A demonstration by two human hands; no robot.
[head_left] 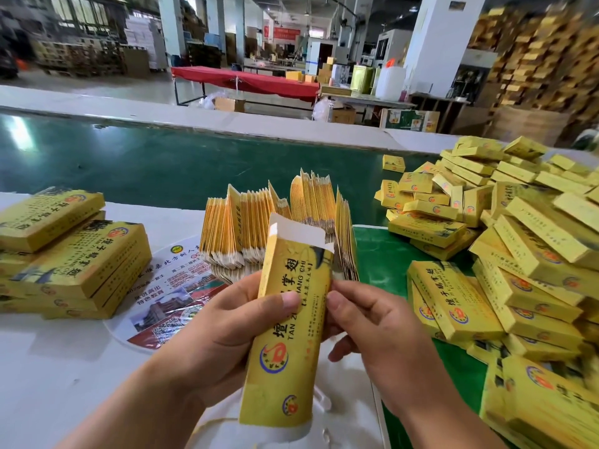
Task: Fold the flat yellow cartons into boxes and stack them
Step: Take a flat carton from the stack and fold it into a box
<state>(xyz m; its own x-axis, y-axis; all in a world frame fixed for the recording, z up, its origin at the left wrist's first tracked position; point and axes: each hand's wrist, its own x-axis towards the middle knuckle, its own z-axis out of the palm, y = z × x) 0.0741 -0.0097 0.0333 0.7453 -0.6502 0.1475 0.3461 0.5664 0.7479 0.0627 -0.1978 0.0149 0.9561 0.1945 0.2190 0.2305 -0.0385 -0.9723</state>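
Between both hands, the half-opened yellow printed cardboard carton (291, 319) runs lengthwise away from me w/ white flaps up top, left hand (223, 332) gripping it, right hand (366, 328) pinching its edge.

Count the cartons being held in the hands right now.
1. A single yellow carton stands upright between both hands, the left hand gripping its left edge and the right hand pinching its right edge. Its top flap is open.
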